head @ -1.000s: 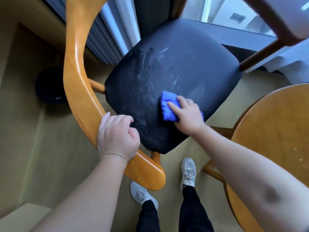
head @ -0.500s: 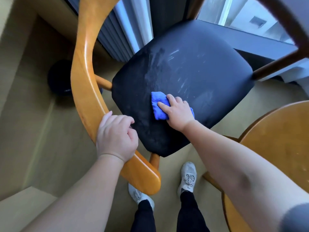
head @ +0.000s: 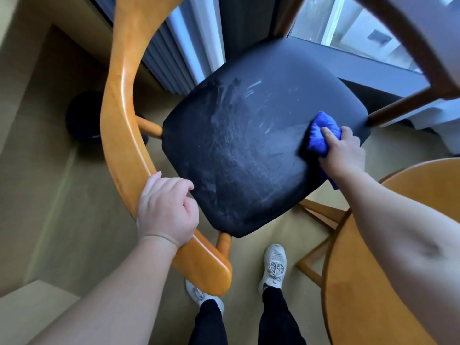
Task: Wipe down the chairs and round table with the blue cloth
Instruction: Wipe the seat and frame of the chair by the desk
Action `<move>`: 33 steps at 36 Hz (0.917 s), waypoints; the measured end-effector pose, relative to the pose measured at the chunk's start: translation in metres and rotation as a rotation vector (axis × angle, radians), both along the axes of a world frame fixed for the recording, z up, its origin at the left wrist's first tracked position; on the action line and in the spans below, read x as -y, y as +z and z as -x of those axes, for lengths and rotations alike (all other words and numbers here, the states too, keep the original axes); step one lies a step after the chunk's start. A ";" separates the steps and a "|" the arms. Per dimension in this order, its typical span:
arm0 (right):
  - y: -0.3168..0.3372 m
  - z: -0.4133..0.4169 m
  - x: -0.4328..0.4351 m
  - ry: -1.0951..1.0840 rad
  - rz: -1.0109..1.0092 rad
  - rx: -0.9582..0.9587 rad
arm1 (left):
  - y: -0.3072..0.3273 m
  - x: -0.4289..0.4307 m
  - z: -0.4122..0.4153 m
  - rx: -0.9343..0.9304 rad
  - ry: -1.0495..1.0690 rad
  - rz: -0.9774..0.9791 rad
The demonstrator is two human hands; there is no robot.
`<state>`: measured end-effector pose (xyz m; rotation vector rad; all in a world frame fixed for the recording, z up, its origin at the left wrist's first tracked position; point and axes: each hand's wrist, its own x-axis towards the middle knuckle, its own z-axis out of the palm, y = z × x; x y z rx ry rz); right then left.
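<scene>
A wooden chair with a curved orange-brown backrest (head: 119, 125) and a black padded seat (head: 249, 145) stands below me. Wet streaks cover the middle of the seat. My left hand (head: 165, 211) grips the lower part of the backrest. My right hand (head: 342, 150) presses a bunched blue cloth (head: 322, 135) onto the seat's right edge; part of the cloth hangs below my wrist. The round wooden table (head: 353, 282) fills the lower right, partly hidden by my right forearm.
A window (head: 348, 28) and grey curtains (head: 179, 53) stand behind the chair. A dark round bin (head: 82, 118) sits on the beige floor at the left. A second chair's wooden frame (head: 410, 53) crosses the upper right. My two feet (head: 273, 267) stand between chair and table.
My right hand has swept the blue cloth from the seat's front middle across to its right edge, leaving wet streaks. My left hand has kept its grip on the backrest.
</scene>
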<state>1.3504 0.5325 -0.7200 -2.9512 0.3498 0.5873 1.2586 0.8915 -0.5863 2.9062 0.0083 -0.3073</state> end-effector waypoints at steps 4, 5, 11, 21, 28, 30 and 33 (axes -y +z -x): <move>0.005 0.004 -0.006 -0.060 -0.063 -0.014 | -0.001 -0.001 0.000 0.007 0.005 0.004; 0.006 0.005 -0.006 -0.051 -0.062 -0.014 | -0.001 -0.001 0.000 0.006 0.003 0.005; 0.011 0.003 -0.011 -0.128 -0.188 -0.037 | -0.002 -0.001 0.000 0.005 -0.015 0.031; 0.024 0.003 -0.071 -0.266 -0.182 -0.011 | 0.003 -0.003 -0.004 -0.073 -0.082 0.051; 0.037 0.013 -0.112 -0.151 -0.183 0.003 | 0.007 -0.034 -0.050 -0.139 -0.419 -0.004; 0.038 0.012 -0.118 -0.130 -0.186 0.002 | 0.011 -0.050 -0.083 -0.135 -0.501 -0.037; 0.035 0.006 -0.125 -0.103 -0.181 0.006 | 0.016 -0.072 -0.137 -0.095 -0.561 -0.122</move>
